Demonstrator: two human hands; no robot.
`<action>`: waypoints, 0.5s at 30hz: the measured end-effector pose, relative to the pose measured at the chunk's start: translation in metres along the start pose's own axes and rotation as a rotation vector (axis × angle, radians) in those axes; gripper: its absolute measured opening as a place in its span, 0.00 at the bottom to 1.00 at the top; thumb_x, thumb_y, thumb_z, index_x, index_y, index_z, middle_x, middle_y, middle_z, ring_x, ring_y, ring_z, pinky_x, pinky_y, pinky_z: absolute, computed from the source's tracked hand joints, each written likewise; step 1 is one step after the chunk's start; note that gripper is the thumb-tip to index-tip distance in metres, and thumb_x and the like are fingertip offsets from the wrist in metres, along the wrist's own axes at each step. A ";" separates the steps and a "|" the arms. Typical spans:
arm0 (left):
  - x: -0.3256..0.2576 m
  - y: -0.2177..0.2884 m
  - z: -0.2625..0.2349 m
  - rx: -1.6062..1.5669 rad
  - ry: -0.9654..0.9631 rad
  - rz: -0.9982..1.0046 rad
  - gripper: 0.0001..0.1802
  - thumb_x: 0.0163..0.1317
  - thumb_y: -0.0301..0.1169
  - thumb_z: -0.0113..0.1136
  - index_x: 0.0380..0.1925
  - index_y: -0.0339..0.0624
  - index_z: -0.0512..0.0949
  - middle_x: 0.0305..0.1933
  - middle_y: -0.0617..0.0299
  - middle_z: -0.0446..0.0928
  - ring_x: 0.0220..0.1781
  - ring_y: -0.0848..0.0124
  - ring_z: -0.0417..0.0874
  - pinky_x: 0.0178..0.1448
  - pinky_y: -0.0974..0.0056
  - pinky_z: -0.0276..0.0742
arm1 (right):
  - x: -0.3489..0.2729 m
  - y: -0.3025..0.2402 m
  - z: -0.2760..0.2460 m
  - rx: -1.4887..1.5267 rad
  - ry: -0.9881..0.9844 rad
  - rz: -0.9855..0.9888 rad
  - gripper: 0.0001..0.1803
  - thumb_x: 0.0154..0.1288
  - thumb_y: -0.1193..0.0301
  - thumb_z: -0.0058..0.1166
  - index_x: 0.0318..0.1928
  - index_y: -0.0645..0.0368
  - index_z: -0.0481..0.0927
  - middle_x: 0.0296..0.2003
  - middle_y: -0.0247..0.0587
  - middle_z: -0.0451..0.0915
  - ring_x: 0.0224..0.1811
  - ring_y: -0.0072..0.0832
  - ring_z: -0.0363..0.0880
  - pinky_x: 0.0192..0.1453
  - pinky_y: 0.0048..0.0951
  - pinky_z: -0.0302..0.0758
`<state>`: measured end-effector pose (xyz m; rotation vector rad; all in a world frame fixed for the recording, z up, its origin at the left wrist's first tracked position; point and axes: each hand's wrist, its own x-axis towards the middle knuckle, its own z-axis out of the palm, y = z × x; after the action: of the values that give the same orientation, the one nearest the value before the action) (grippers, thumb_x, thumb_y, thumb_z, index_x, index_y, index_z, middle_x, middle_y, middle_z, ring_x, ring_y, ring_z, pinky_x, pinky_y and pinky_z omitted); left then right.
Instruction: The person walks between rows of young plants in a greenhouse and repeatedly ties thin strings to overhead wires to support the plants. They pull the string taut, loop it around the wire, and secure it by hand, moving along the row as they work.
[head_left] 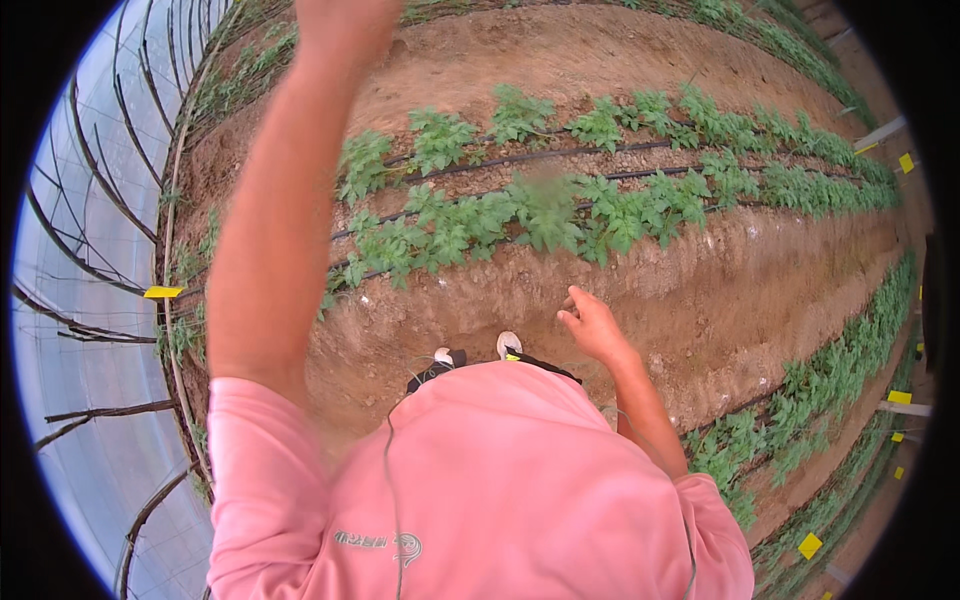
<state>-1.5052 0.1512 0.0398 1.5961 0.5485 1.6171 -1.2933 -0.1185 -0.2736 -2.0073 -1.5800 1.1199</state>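
My left arm is raised high, and my left hand is cut off by the top edge, so its fingers are hidden. My right hand hangs low over the bare soil furrow, fingers loosely curled with nothing visible in them. It is nearest the raised bed's earthen side. A raised bed carries two rows of small green plants with black drip hoses running along them. My shoes stand in the furrow below my pink shirt.
A greenhouse wall of arched metal ribs and clear film curves along the left. Another row of green plants runs along the right side. Yellow tags hang at left, and more yellow tags at right.
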 end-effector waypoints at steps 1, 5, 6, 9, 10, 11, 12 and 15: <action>-0.023 -0.006 -0.008 0.124 0.023 -0.007 0.14 0.77 0.38 0.48 0.39 0.41 0.76 0.22 0.70 0.68 0.19 0.81 0.63 0.21 0.74 0.57 | 0.004 -0.003 0.001 0.019 -0.014 -0.021 0.28 0.67 0.65 0.59 0.62 0.68 0.71 0.55 0.58 0.78 0.56 0.50 0.78 0.59 0.42 0.75; -0.144 -0.049 -0.044 0.240 0.034 -0.232 0.16 0.78 0.42 0.48 0.38 0.42 0.77 0.22 0.73 0.64 0.24 0.83 0.63 0.26 0.72 0.59 | 0.025 -0.022 0.001 0.107 -0.064 -0.137 0.25 0.67 0.66 0.59 0.59 0.67 0.73 0.50 0.56 0.80 0.50 0.45 0.81 0.55 0.40 0.76; -0.177 -0.055 -0.051 0.230 0.013 -0.283 0.17 0.78 0.42 0.48 0.37 0.41 0.76 0.23 0.73 0.64 0.25 0.82 0.63 0.28 0.72 0.61 | 0.028 -0.040 -0.004 0.166 -0.095 -0.136 0.24 0.67 0.66 0.59 0.58 0.67 0.74 0.49 0.55 0.81 0.49 0.43 0.81 0.54 0.40 0.76; -0.250 -0.058 -0.063 0.450 -0.067 -0.303 0.14 0.76 0.37 0.52 0.39 0.35 0.76 0.29 0.57 0.74 0.30 0.69 0.72 0.37 0.65 0.72 | 0.036 -0.103 -0.013 0.370 -0.156 -0.224 0.21 0.68 0.68 0.57 0.57 0.66 0.74 0.49 0.51 0.81 0.49 0.38 0.80 0.55 0.39 0.74; -0.284 -0.072 -0.070 0.415 -0.088 -0.421 0.11 0.75 0.33 0.52 0.40 0.35 0.76 0.31 0.52 0.75 0.32 0.64 0.75 0.40 0.61 0.75 | 0.036 -0.127 -0.013 0.440 -0.185 -0.272 0.20 0.69 0.69 0.56 0.57 0.65 0.74 0.50 0.49 0.80 0.50 0.36 0.79 0.56 0.39 0.74; -0.313 -0.080 -0.076 0.422 -0.124 -0.506 0.09 0.74 0.32 0.53 0.40 0.37 0.77 0.31 0.49 0.75 0.32 0.60 0.77 0.39 0.59 0.75 | 0.034 -0.150 -0.012 0.443 -0.177 -0.386 0.20 0.69 0.70 0.54 0.58 0.65 0.72 0.52 0.49 0.79 0.52 0.35 0.78 0.57 0.38 0.73; -0.343 -0.084 -0.082 0.466 -0.166 -0.556 0.08 0.73 0.32 0.53 0.39 0.38 0.76 0.31 0.48 0.75 0.32 0.56 0.77 0.39 0.57 0.75 | 0.031 -0.175 -0.009 0.449 -0.170 -0.503 0.20 0.70 0.71 0.51 0.59 0.64 0.71 0.53 0.48 0.78 0.54 0.34 0.77 0.59 0.38 0.72; -0.374 -0.073 -0.100 0.455 -0.172 -0.583 0.08 0.72 0.33 0.54 0.37 0.40 0.74 0.31 0.44 0.74 0.32 0.48 0.75 0.38 0.54 0.74 | 0.031 -0.237 -0.006 0.642 -0.190 -0.789 0.22 0.72 0.75 0.43 0.65 0.64 0.66 0.59 0.50 0.74 0.60 0.35 0.75 0.64 0.39 0.69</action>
<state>-1.6212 -0.0706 -0.2638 1.6582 1.2218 0.9488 -1.4409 -0.0141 -0.1177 -0.7743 -1.5853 1.2576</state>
